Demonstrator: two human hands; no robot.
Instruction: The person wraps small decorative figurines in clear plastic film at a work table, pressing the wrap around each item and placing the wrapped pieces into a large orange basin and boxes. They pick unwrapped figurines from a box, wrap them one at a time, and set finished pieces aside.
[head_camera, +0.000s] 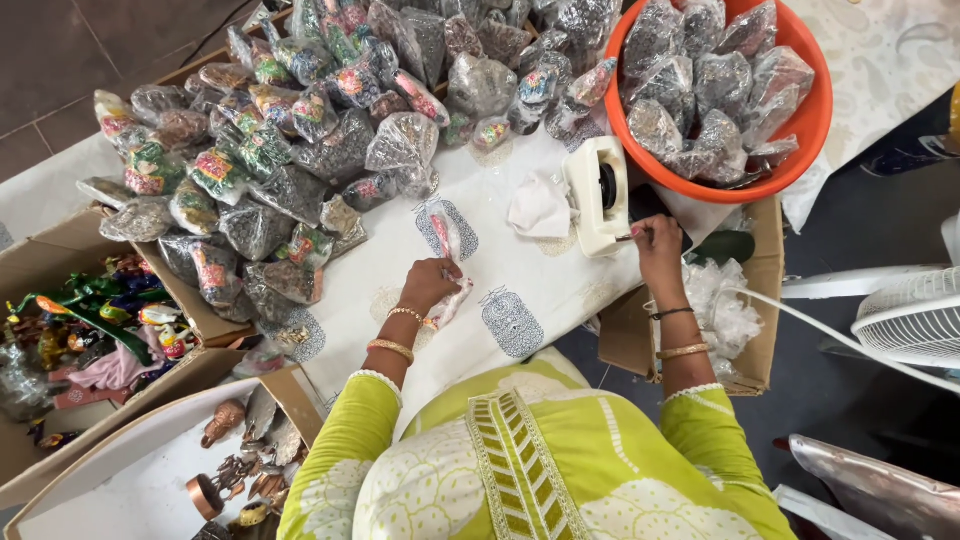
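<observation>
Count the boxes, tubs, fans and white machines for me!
Cardboard boxes: 3
Orange tub: 1
White fan: 1
White machine: 1
Total: 6

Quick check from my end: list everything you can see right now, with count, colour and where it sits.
Filled packets: many, clear with dark and coloured contents, heaped on the cloth at upper left.
Tub: one, orange, upper right, full of similar packets.
Sealing device: one, cream, on the cloth beside the tub.
Cloth: one, white with blue prints, covering the work surface.
Cardboard boxes: several, brown, left side, holding colourful trinkets and metal pieces.
Box of empty bags: one, brown, right of the person.
Fan: one, white, right edge.
Left hand: holding a packet on the cloth.
Right hand: at the sealing device.
</observation>
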